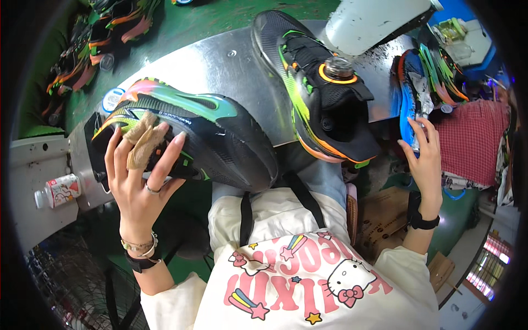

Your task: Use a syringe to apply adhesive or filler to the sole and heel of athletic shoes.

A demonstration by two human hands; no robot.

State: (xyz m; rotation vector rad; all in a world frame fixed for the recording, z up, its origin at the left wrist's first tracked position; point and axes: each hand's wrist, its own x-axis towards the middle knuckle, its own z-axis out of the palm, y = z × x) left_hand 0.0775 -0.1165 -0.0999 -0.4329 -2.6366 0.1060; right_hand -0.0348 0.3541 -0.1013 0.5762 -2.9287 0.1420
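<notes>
My left hand [137,181] grips a black sneaker [231,137] with green, pink and orange trim, tilted on its side. Tan wrapping [143,137] covers part of my middle fingers against the shoe. Over on the right, my right hand [423,146] has its thumb and fingers closed on the near end of a long blue object [407,91] with a crumpled silvery strip along it; its exact kind is unclear. Between my hands a second black sneaker [308,88] rests on the metal bench top [203,71], a round clear-lidded piece [338,69] at its opening.
A white bucket [368,25] stands at the back, dark crumbs beside it. More colourful shoes [440,71] lie at the right and others [99,44] at the far left. A red checked cushion [473,143] is on the right, a small bottle [60,190] on the left ledge.
</notes>
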